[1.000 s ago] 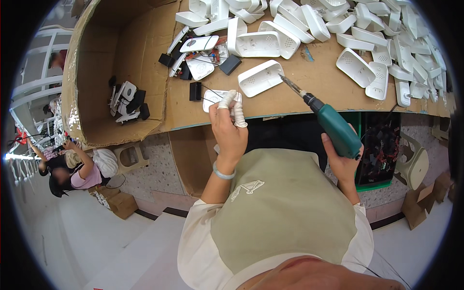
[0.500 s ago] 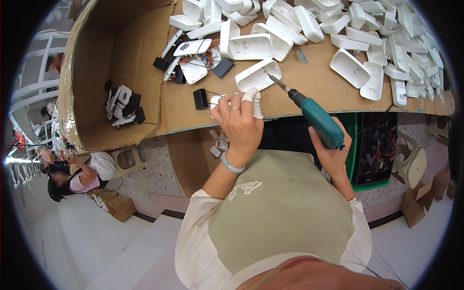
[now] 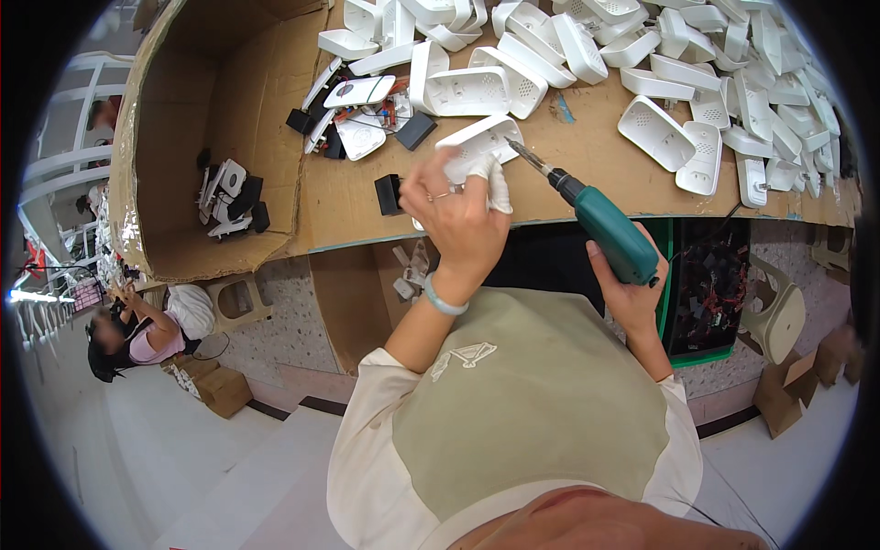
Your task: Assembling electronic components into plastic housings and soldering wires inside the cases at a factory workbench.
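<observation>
The right hand (image 3: 631, 286) is gripping a green electric screwdriver (image 3: 612, 231), its bit pointing forward-left. The left hand (image 3: 466, 220) is hovering over the cardboard-covered table (image 3: 596, 151), fingers loosely bent — whether they are pinching anything, I cannot tell. Just beyond, nearer this hand, a white housing (image 3: 486, 137) is lying open-side up, its long axis slanting far-right — the bit is ending by its right end.

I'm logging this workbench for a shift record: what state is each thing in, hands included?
Left hand, fingers bent, partly blurred; grip unclear
Green handheld power tool, held in the right hand; running or not, cannot tell
Hollow white plastic shell nearest the left hand, open side up
Brown cardboard box, open, white and black parts inside
Green-edged black bin, open, filled with parts
</observation>
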Demonstrator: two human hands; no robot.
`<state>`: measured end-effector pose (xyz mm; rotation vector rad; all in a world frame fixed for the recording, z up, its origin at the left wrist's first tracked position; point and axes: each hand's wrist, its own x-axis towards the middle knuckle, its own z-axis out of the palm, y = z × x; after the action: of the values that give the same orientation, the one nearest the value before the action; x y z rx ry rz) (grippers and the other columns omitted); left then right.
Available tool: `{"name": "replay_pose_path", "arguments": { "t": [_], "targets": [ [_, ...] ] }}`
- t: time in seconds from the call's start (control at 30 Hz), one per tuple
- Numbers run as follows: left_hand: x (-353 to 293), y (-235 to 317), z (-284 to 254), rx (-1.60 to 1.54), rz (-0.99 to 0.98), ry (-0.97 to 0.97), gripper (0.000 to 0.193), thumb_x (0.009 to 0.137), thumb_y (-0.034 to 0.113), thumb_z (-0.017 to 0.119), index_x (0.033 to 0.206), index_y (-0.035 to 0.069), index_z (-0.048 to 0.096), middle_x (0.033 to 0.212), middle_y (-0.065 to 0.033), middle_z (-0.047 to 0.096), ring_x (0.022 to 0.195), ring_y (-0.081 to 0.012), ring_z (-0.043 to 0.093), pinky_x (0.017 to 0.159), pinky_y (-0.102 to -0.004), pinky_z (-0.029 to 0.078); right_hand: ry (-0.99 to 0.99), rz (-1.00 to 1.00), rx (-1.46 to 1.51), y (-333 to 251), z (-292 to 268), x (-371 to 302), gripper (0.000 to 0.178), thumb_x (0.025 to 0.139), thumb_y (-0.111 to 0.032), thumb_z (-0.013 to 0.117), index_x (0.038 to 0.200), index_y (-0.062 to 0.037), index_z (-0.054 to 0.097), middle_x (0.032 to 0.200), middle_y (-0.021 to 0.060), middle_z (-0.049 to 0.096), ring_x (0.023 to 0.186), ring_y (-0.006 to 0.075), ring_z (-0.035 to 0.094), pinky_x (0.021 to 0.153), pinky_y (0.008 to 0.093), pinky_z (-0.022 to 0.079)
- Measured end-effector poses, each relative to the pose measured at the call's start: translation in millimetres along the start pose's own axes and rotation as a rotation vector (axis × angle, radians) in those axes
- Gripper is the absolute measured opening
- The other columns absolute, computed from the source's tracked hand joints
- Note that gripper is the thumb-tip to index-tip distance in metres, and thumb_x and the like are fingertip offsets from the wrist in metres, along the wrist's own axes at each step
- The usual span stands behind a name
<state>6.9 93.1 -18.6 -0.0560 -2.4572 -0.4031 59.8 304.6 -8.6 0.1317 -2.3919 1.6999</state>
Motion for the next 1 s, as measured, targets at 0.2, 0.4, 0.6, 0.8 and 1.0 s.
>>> {"name": "replay_pose_path", "arguments": {
  "t": [0.2, 0.4, 0.6, 0.8, 1.0],
  "targets": [
    [15, -9, 13, 0.094, 0.026, -0.096, 0.012, 0.076, 0.015, 0.079, 0.079, 0.006, 0.073, 0.134, -0.0129, 0.061, 0.132, -0.0378, 0.042, 0.101, -0.0532, 0.029, -0.026, -0.045, -0.013, 9, 3, 7, 0.021, 0.08, 0.006, 0.078, 0.098, 0.0038, 0.068, 0.091, 0.014, 0.07, 0.08, 0.0266, 0.067, 0.074, 0.0318, 0.053],
    [16, -9, 15, 0.101, 0.02, -0.099, 0.012, 0.075, 0.017, 0.08, 0.078, 0.007, 0.072, 0.129, -0.0097, 0.064, 0.128, -0.0357, 0.048, 0.1, -0.0524, 0.03, -0.073, -0.097, -0.034, 14, 5, 14, 0.025, 0.079, 0.006, 0.078, 0.101, 0.0035, 0.067, 0.092, 0.0148, 0.069, 0.08, 0.0271, 0.067, 0.073, 0.0319, 0.053],
    [15, -9, 16, 0.095, 0.018, -0.121, 0.011, 0.076, 0.015, 0.08, 0.081, 0.008, 0.073, 0.13, -0.0096, 0.064, 0.128, -0.0358, 0.048, 0.099, -0.052, 0.03, -0.088, -0.097, -0.048, 15, 8, 15, 0.024, 0.08, 0.006, 0.078, 0.101, 0.0033, 0.066, 0.093, 0.0151, 0.069, 0.08, 0.0273, 0.067, 0.074, 0.0324, 0.053],
    [15, -9, 15, 0.094, 0.013, -0.129, 0.011, 0.076, 0.014, 0.08, 0.084, 0.009, 0.073, 0.13, -0.0099, 0.063, 0.127, -0.0357, 0.047, 0.099, -0.0518, 0.03, -0.083, -0.066, -0.062, 11, 8, 13, 0.024, 0.08, 0.005, 0.077, 0.101, 0.0028, 0.066, 0.093, 0.0148, 0.069, 0.081, 0.027, 0.067, 0.074, 0.0319, 0.053],
    [15, -9, 15, 0.092, 0.009, -0.128, 0.012, 0.076, 0.014, 0.079, 0.085, 0.009, 0.073, 0.129, -0.0099, 0.063, 0.127, -0.0359, 0.048, 0.099, -0.0519, 0.03, -0.098, -0.088, -0.056, 10, 8, 15, 0.024, 0.08, 0.006, 0.076, 0.101, 0.0025, 0.066, 0.094, 0.0149, 0.069, 0.081, 0.0271, 0.067, 0.074, 0.0317, 0.053]
  ]
}}
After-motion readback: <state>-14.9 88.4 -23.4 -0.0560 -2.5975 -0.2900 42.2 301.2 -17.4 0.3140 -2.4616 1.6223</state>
